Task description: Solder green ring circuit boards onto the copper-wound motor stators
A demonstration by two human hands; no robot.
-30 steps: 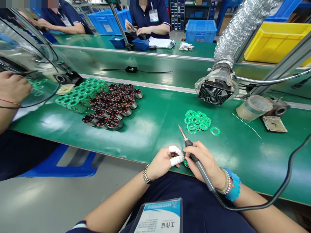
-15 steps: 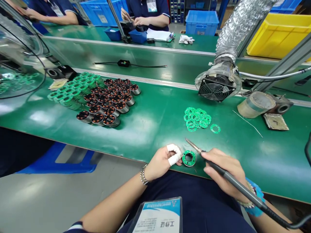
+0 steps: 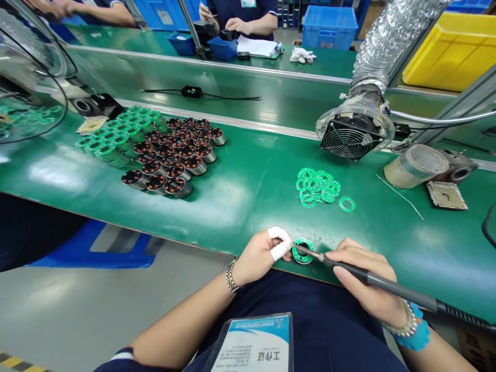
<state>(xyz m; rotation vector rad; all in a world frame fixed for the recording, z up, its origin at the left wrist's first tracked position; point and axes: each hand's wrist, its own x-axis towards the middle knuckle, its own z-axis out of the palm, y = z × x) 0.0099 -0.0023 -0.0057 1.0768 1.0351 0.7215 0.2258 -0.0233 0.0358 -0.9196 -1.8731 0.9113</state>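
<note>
Taking the black round fan grille (image 3: 346,140) as landmark, bare green bench (image 3: 256,170) lies open to its left, up to the dark copper-wound metal cylinders (image 3: 176,155); below it, the loose pile of thin green rings (image 3: 316,186) interrupts the way; to its right, the cloudy cylindrical tub (image 3: 415,166) blocks passage.
</note>
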